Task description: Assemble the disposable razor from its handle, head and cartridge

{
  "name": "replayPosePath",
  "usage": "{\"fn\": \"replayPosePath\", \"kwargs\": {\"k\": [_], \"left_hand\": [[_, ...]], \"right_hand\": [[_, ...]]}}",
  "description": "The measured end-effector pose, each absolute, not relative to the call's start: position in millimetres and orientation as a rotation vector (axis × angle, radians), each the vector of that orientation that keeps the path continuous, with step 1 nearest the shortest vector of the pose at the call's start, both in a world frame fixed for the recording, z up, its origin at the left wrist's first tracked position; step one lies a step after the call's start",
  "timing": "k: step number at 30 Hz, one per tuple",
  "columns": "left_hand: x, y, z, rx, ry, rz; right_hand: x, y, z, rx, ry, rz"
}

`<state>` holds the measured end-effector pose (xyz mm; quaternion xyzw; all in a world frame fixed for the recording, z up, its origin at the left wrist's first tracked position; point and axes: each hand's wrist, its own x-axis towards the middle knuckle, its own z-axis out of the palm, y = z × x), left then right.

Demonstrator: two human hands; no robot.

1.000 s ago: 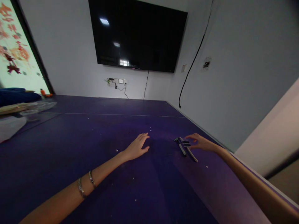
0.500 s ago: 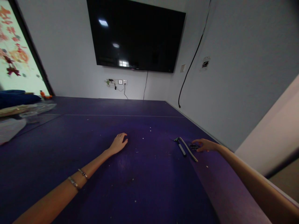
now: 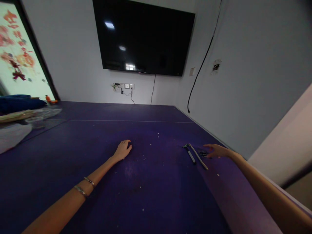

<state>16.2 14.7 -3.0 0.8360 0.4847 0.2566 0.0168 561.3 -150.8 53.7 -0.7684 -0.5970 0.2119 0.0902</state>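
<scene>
On the purple tabletop (image 3: 136,175) my left hand (image 3: 123,150) rests palm down, holding nothing, its fingers loosely bent and the thumb apart. My right hand (image 3: 216,151) hovers at the right with fingers and thumb spread. Just beside its fingertips lie small dark pieces (image 3: 202,153), too small to make out and partly hidden by the fingers. Left of them is a pale, slightly curved stick (image 3: 199,158). A razor (image 3: 191,155) with a grey and black handle lies alongside it, its head pointing away from me.
Plastic bags (image 3: 14,135) and dark blue cloth (image 3: 21,103) lie at the far left, near a small orange object (image 3: 50,99). A black cable (image 3: 200,66) hangs down the right wall. Beyond the table a television (image 3: 146,39) is mounted above wall sockets (image 3: 126,86).
The fingers of my right hand have spread wider beside the dark pieces. My left hand has shifted slightly left across the table. The view has turned a little to the left.
</scene>
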Motion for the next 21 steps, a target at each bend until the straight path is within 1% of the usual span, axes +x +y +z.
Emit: {"fn": "replayPosePath", "kwargs": {"k": [3, 6, 10, 16, 19, 21], "left_hand": [[18, 11, 1, 2.588, 1.572, 0.782], [18, 9, 4, 2.539, 1.706, 0.792], [18, 8, 3, 2.469, 1.852, 0.797], [21, 2, 3, 2.484, 1.904, 0.754], [23, -2, 5, 2.501, 1.906, 0.735], [24, -4, 5, 2.511, 1.900, 0.721]], "right_hand": [[550, -144, 63, -2.238, -1.807, 0.427], [528, -132, 69, -2.072, -1.910, 0.320], [488, -114, 69, -1.858, -1.954, 0.273], [420, -92, 60, -1.611, -1.936, 0.223], [387, -85, 45, -1.561, -1.943, 0.192], [367, -83, 32, -1.603, -1.948, 0.143]]}}
